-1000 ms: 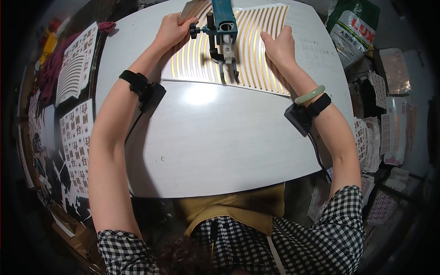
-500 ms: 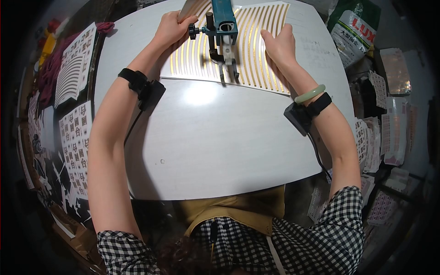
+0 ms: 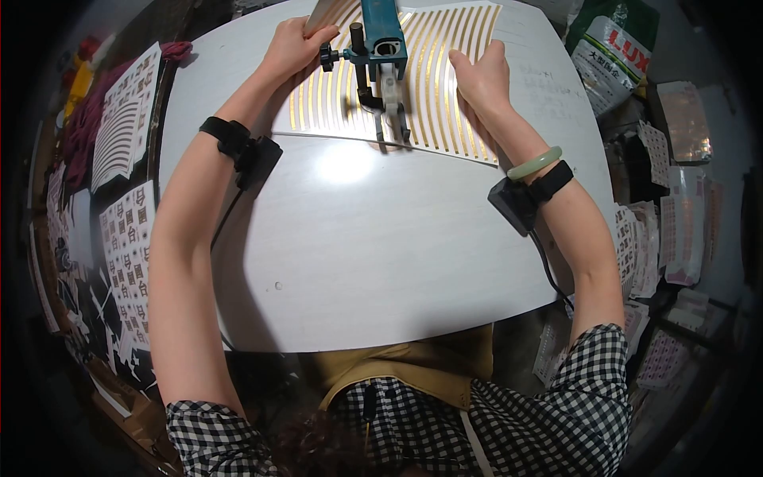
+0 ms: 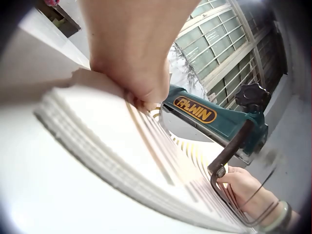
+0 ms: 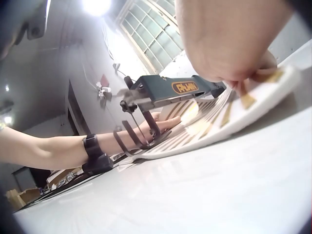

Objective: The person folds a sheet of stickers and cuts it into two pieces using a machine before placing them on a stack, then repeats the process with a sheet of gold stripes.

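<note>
A stack of white sheets (image 3: 433, 87) printed with curved gold stripes lies under the arm of a teal scroll saw (image 3: 385, 40). Its layered edge and a bend in the sheets show in the left wrist view. My left hand (image 3: 296, 49) grips the stack's left side, thumb on top. On the right side, my right hand (image 3: 486, 79) holds the edge, its thumb on the stripes. The saw's forked hold-down foot (image 3: 391, 127) comes down at the near edge, between the hands. The fingers beneath the stack are hidden.
A white worktop (image 3: 381, 262) spreads toward the body. On the left lie printed sheets (image 3: 125, 246) and a maroon cloth (image 3: 79, 143). At the right stand a green and white bag (image 3: 612, 60) and piles of printed pieces (image 3: 636, 246).
The stack has shifted slightly back and left at the saw, with both hands keeping hold. Its near edge now lies just behind the tips of the foot. The head view has moved slightly.
</note>
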The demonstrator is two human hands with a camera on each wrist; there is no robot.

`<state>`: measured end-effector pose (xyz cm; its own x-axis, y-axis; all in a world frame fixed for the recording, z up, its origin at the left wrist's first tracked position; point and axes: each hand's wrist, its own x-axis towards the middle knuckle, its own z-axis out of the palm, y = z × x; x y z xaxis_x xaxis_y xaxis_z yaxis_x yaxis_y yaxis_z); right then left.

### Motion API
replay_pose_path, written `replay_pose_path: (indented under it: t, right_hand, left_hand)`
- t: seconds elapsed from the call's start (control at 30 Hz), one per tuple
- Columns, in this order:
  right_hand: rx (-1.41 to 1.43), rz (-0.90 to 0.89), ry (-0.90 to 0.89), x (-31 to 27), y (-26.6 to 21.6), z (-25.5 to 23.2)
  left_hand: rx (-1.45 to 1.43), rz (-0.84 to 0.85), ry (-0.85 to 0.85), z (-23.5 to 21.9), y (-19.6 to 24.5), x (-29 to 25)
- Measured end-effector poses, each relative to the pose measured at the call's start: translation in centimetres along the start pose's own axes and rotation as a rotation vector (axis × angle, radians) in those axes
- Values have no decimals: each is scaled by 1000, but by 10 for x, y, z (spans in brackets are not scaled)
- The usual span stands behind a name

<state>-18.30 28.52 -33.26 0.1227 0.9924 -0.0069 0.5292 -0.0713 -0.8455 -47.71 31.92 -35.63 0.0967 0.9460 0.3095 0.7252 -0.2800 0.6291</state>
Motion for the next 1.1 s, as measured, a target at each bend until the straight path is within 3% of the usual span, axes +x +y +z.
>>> replay_pose_path:
  t: [0.07, 1.1]
  right_hand:
    - [11, -1, 4, 0, 0, 0]
    - [-44, -25, 39, 12, 7, 3]
  left_hand:
    - [-18, -65, -25, 0, -2, 2]
    - [-73, -48, -12, 5, -8, 12]
